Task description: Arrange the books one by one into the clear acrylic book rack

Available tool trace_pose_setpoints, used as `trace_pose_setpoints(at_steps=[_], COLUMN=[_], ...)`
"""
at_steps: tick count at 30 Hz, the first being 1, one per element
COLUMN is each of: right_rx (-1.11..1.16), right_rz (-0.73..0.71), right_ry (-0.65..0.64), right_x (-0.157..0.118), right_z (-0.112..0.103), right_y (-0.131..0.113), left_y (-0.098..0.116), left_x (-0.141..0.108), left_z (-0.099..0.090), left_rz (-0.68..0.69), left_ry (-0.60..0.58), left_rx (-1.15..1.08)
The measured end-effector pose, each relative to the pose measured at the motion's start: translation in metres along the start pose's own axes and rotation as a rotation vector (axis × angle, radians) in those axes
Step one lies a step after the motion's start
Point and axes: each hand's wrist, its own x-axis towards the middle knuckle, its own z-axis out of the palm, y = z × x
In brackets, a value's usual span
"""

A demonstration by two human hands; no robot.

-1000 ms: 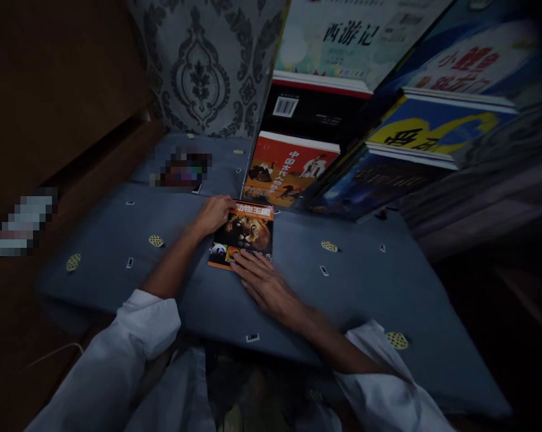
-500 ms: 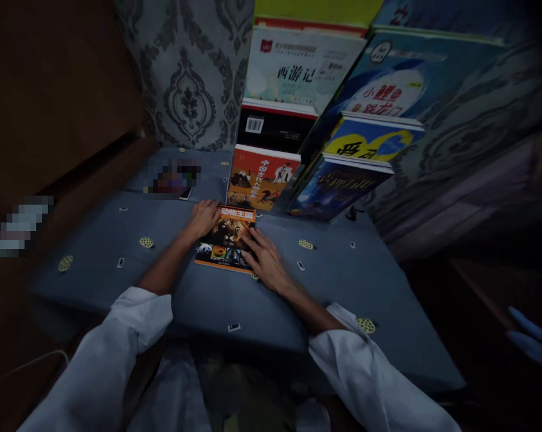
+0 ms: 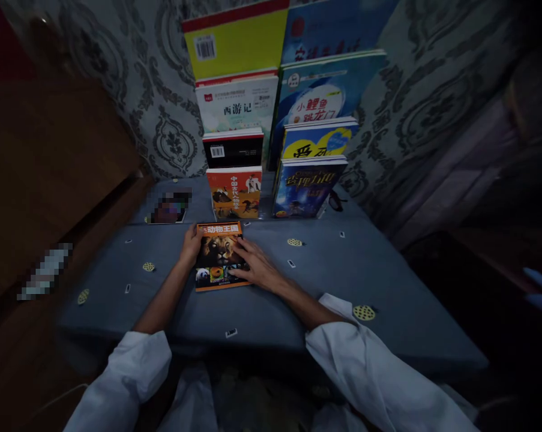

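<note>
Lion-cover book [image 3: 219,251] looks light, bendy (I'd grip its side edges). Left hand [image 3: 191,245]: closure unclear; right hand [image 3: 262,272]: fingers spread.

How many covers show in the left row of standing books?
4: yellow cover at top, then white cover, black cover, red-orange cover at bottom. Others may hide behind.

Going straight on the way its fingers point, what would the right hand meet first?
Beyond the lion-cover book under its fingers, probably the left hand at the opposite edge; depth is unclear.
</note>
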Motion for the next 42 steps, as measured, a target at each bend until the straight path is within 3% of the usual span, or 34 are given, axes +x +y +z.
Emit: trace_pose_setpoints(at_steps=[8,14,17,21,26,30,33,36,39,42], right_rx=[0.19,0.349,0.592,1.077,1.389,1.48,1.477,1.303,1.024,0.948], right_rz=[-0.022,0.138,0.204,0.281,0.421,0.427,0.387,0.287,0.19,0.173], right_ry=[0.07,0.173,0.172,0.116,0.203,0.161,0.145,0.265,0.427,0.396], right_x=[0.001,0.003,0.005,0.007,0.006,0.006,0.008,0.014,0.026,0.038], right_z=[0.007,0.005,-0.002,-0.013,-0.027,-0.029,-0.028,-0.033,-0.046,-0.063], right_y=[0.009,0.012,0.009,0.004,-0.005,-0.009,-0.011,-0.013,-0.015,-0.018], left_y=[0.022,0.038,0.045,0.055,0.062,0.059,0.064,0.084,0.115,0.139], left_x=[-0.038,-0.046,-0.048,-0.052,-0.074,-0.094,-0.098,-0.096,-0.098,-0.109], left_z=[0.01,0.017,0.021,0.025,0.018,0.004,-0.003,-0.009,-0.013,-0.011], left_rz=[-0.274,-0.296,-0.307,-0.302,-0.243,-0.226,-0.16,-0.033,0.215,0.496], left_ry=[0.035,0.051,0.055,0.055,-0.133,-0.354,-0.454,-0.532,-0.565,-0.556], left_rx=[-0.359,-0.396,-0.411,-0.415,-0.442,-0.402,-0.362,-0.244,-0.021,0.411])
